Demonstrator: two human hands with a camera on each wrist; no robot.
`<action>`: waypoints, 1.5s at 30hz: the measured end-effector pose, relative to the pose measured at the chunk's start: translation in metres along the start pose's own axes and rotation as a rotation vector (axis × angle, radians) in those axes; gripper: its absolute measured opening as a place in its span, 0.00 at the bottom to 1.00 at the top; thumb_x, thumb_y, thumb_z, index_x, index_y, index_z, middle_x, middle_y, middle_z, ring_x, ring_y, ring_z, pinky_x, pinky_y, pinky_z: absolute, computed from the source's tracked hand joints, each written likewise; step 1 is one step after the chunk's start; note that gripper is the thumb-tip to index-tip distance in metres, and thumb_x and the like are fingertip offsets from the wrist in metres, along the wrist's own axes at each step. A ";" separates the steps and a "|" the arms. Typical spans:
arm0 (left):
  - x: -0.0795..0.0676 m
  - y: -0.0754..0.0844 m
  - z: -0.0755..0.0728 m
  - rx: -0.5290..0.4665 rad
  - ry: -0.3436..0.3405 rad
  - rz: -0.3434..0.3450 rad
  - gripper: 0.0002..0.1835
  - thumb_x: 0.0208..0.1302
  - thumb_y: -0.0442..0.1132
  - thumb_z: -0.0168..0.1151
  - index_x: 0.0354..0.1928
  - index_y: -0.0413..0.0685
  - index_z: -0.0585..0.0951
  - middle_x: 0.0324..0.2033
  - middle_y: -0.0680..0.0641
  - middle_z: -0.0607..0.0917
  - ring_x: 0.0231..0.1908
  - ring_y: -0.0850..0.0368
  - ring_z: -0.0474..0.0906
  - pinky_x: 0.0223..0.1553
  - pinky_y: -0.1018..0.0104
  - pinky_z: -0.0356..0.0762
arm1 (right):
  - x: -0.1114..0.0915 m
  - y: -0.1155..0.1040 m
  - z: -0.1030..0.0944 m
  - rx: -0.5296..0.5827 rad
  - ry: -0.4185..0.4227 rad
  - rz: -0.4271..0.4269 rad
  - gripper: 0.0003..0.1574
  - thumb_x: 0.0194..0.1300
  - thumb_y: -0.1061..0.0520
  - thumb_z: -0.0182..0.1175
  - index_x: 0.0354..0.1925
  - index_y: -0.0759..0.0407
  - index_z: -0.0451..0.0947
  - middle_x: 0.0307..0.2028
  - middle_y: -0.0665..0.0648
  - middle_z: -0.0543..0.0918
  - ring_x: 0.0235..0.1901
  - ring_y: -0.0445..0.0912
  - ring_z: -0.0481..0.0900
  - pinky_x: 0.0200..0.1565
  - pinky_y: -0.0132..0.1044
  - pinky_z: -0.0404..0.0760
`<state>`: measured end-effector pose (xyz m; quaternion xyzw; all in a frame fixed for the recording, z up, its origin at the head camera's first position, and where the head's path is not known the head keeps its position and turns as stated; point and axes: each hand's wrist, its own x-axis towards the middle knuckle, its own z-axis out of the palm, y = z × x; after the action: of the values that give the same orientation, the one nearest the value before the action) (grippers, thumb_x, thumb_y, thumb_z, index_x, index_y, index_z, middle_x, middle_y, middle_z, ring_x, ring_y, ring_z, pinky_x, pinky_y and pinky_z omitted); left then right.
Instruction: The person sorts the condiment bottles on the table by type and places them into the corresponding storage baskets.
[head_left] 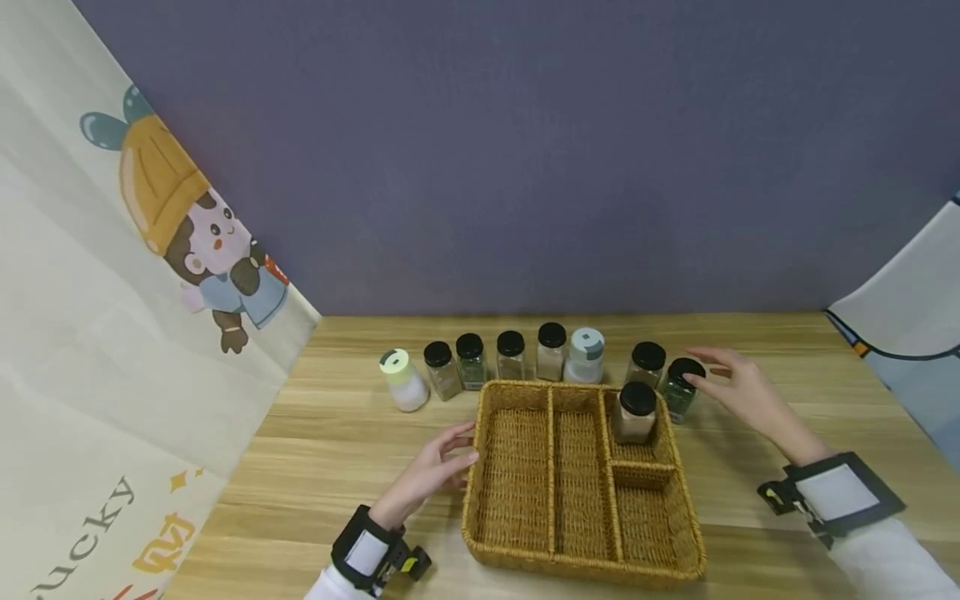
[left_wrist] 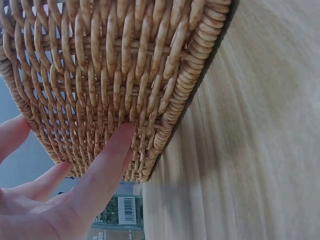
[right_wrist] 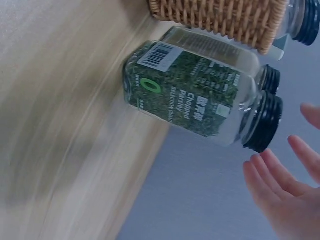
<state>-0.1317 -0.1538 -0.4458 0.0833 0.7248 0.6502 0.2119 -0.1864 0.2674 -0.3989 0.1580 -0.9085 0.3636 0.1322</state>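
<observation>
touching basket wall (left_wrist: 110, 75), left hand (head_left: 429, 471) unclenched; right hand (head_left: 741, 393) loose by parsley jar's (right_wrist: 185, 95) edge

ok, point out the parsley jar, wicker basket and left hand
Parsley jar (right_wrist: 189, 93), right wrist view: on its printed side.
Wicker basket (head_left: 513, 479), head view: on the bare floor of its leftmost compartment.
Left hand (head_left: 431, 468), head view: mid-hand, between wrist and fingers.

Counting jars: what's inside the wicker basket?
One black-lidded jar stands in the back right compartment of the wicker basket; the other three show bare weave. What's beneath the jar is covered.
</observation>
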 end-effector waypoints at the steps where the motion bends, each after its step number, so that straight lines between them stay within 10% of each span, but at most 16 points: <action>1: 0.000 0.000 0.000 0.001 0.000 0.000 0.34 0.60 0.39 0.55 0.65 0.38 0.54 0.57 0.30 0.63 0.48 0.41 0.71 0.39 0.57 0.78 | 0.000 0.001 0.001 0.005 -0.008 0.003 0.25 0.57 0.61 0.59 0.51 0.74 0.68 0.46 0.75 0.72 0.45 0.65 0.70 0.45 0.56 0.70; 45: 0.000 -0.003 -0.001 -0.001 0.006 -0.012 0.36 0.58 0.43 0.57 0.65 0.40 0.55 0.58 0.31 0.61 0.49 0.42 0.71 0.39 0.58 0.78 | 0.000 0.014 0.012 -0.053 -0.102 0.046 0.31 0.56 0.57 0.61 0.54 0.72 0.66 0.50 0.76 0.69 0.44 0.68 0.69 0.41 0.61 0.70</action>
<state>-0.1321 -0.1550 -0.4488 0.0769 0.7256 0.6495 0.2138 -0.1934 0.2682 -0.4159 0.1521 -0.9268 0.3337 0.0813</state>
